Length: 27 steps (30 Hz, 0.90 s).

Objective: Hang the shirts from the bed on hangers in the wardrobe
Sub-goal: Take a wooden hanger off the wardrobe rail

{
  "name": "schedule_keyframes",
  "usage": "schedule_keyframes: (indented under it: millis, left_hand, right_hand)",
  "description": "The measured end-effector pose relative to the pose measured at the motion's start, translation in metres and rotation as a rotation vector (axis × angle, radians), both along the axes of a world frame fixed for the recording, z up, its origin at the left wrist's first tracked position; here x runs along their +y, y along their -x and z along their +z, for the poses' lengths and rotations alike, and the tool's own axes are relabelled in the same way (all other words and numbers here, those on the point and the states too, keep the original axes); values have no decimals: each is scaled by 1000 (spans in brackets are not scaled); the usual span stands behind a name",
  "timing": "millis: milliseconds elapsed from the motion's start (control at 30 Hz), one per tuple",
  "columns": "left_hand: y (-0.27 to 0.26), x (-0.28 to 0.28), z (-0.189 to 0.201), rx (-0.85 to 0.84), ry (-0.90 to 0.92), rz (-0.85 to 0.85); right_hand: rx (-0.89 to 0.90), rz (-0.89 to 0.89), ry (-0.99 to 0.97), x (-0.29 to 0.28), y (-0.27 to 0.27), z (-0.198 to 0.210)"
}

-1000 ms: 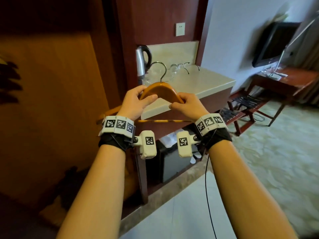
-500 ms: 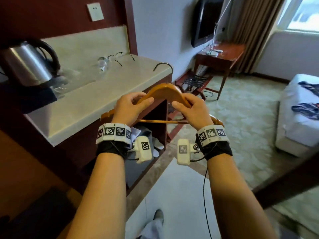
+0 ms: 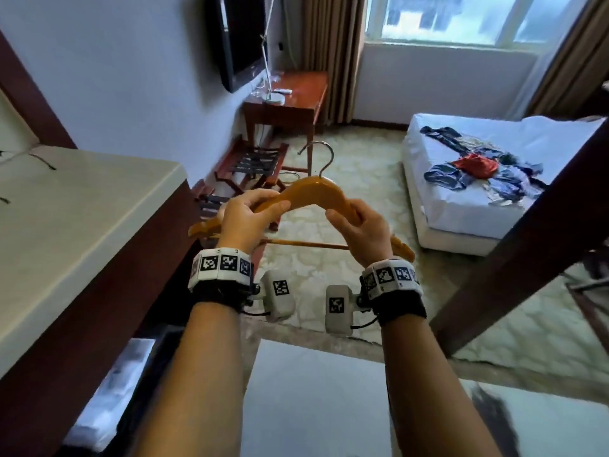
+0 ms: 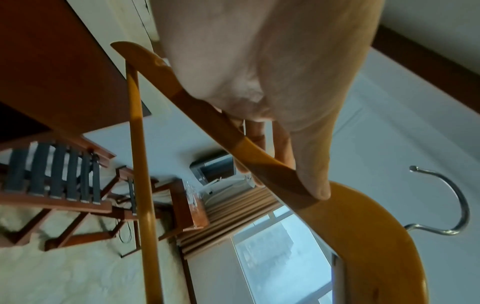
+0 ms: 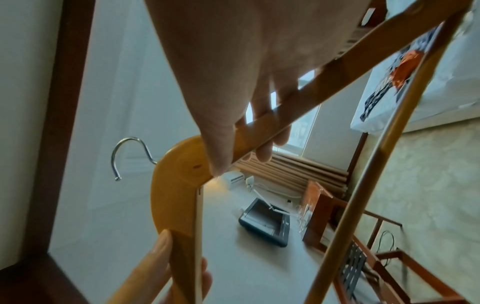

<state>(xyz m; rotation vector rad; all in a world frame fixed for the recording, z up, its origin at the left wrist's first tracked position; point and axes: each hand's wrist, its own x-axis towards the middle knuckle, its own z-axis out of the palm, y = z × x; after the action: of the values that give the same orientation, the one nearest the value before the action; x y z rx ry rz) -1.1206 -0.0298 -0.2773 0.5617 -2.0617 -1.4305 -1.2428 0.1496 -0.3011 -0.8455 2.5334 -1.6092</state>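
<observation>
I hold an empty wooden hanger [image 3: 311,191] with a metal hook [image 3: 324,156] in front of me at chest height. My left hand [image 3: 245,216] grips its left shoulder, thumb on top. My right hand [image 3: 361,229] grips its right shoulder. Both wrist views show the same hanger [image 4: 345,222] [image 5: 176,195] pinched between thumb and fingers. Several shirts [image 3: 478,168], dark blue ones and a red one, lie in a heap on the white bed [image 3: 461,219] at the right. The wardrobe is out of sight.
A counter with a pale top [image 3: 75,219] stands close on my left. A folding luggage rack [image 3: 253,163], a wooden desk [image 3: 290,103] and a wall television [image 3: 235,37] line the left wall. A dark wooden edge [image 3: 527,225] crosses the right. Patterned carpet [image 3: 346,153] lies ahead.
My view has swung right, from the counter and kettle to the room with the bed and shirts. Both hands have kept the same hold on the hanger.
</observation>
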Motion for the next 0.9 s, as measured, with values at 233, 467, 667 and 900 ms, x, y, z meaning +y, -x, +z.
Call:
schedule_keyframes:
  millis: [233,467,667,900]
  left_hand:
    - [156,-7,-9,7,19,-236]
    - [327,-12,-18,20,-21,-296]
    - [474,-24,-4,53,-47,-275]
    - [603,-58,-8,65,-81,-302]
  right_hand:
    - [1,-187,68,7,123,-10]
    - [6,-276,14,-1,283,-19]
    - [-12,-293,39,-21,427,-17]
    - [-78,-282,81,-53,548,-21]
